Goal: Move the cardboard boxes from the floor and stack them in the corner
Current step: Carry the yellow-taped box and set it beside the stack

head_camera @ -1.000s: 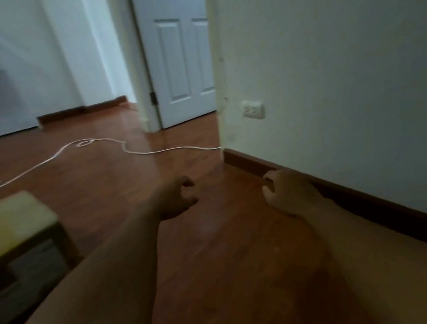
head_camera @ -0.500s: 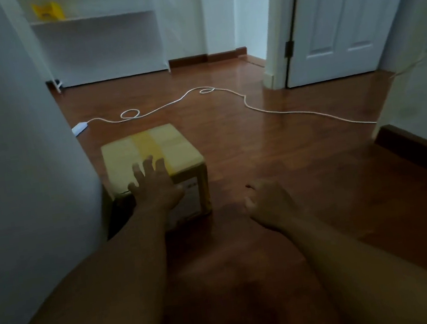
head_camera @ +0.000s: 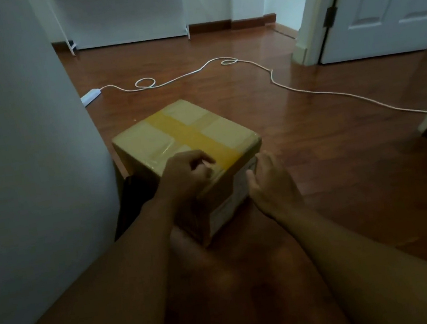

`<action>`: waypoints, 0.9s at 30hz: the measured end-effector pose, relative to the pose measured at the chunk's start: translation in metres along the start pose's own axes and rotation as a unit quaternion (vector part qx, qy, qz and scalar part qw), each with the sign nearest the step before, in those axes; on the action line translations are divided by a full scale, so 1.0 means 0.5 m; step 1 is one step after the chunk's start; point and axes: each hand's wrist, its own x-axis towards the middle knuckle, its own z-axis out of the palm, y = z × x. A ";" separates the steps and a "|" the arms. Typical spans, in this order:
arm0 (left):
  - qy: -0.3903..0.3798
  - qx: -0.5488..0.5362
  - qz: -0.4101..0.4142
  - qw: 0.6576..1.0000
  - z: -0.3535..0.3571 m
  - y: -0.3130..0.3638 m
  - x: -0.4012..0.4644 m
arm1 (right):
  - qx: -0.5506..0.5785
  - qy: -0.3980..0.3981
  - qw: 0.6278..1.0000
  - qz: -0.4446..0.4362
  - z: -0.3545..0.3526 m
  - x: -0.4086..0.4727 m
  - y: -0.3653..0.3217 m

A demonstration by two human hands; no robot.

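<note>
A cardboard box (head_camera: pixel 149 140) with a cross of yellow tape on its lid sits on the wooden floor beside the white wall on my left. My left hand (head_camera: pixel 184 177) curls over the box's near top edge, fingers bent and touching the lid. My right hand (head_camera: pixel 270 181) presses flat against the box's right near side, fingers spread. The box's lower near corner is hidden behind my left wrist.
A white wall (head_camera: pixel 24 133) rises close on the left. A white power strip (head_camera: pixel 90 95) and its long cable (head_camera: pixel 293 90) snake across the floor behind the box. A white door (head_camera: pixel 382 6) stands at the back right, white shelving (head_camera: pixel 126 14) at the back.
My view swung left from the wall socket to the box. Both hands moved forward onto it: the left from the lid to its near edge, the right from the floor to its side.
</note>
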 end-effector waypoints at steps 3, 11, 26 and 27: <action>0.117 0.057 -0.004 0.991 -0.009 -0.008 0.028 | -0.012 0.001 1.000 -0.004 0.005 -0.016 0.006; -0.006 0.189 -0.133 0.973 -0.019 -0.058 0.014 | -0.100 -0.069 0.984 -0.134 0.051 0.001 -0.056; -0.084 0.077 -0.226 0.967 -0.027 0.000 -0.036 | 0.011 -0.035 0.999 -0.026 -0.133 -0.188 0.163; -0.099 0.050 -0.228 0.967 -0.020 0.010 -0.049 | 0.033 -0.029 0.999 -0.007 -0.143 -0.202 0.172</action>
